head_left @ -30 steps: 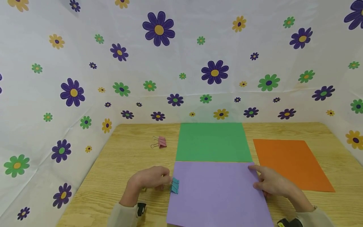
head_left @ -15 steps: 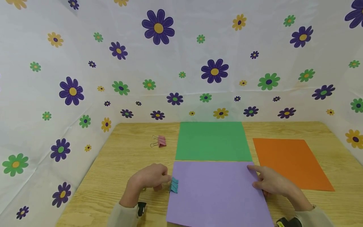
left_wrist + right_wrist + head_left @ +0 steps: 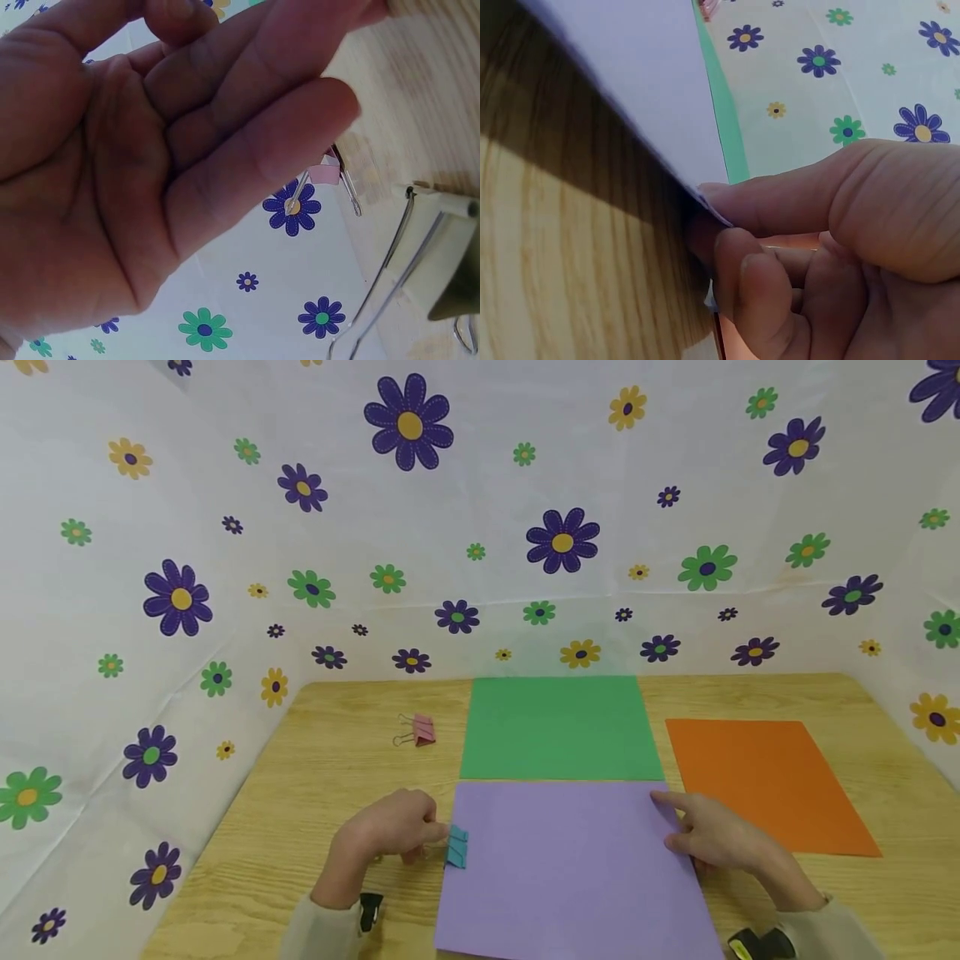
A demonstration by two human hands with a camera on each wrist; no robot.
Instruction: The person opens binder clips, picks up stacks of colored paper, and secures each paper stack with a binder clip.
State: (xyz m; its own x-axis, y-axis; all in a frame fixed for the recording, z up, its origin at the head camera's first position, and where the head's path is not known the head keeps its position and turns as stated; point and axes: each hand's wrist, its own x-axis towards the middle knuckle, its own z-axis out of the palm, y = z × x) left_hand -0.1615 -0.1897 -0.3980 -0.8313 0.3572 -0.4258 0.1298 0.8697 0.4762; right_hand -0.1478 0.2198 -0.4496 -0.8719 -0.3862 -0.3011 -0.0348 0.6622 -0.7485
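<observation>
A purple sheet of paper (image 3: pixel 570 877) lies in front, with a teal binder clip (image 3: pixel 457 847) on its left edge. At that clip, the thumb and index finger of my left hand (image 3: pixel 393 825) pinch its wire handle; the fingertips on it are out of the left wrist view. My right hand (image 3: pixel 716 833) grips the sheet's right edge near the far corner, index finger stretched along the top. In the right wrist view, the purple paper (image 3: pixel 652 82) is pinched between thumb and fingers, its edge raised off the wooden table (image 3: pixel 562 225).
Behind the purple sheet lies a green sheet (image 3: pixel 558 727); an orange sheet (image 3: pixel 765 785) is to the right. A pink binder clip (image 3: pixel 423 730) sits at the back left. Close below my left hand stands a pale yellow binder clip (image 3: pixel 442 240). Flowered cloth (image 3: pixel 480 510) surrounds the table.
The head view has tilted slightly, so everything sits a little higher or further left in it. Both hands keep their places on the clip and the paper.
</observation>
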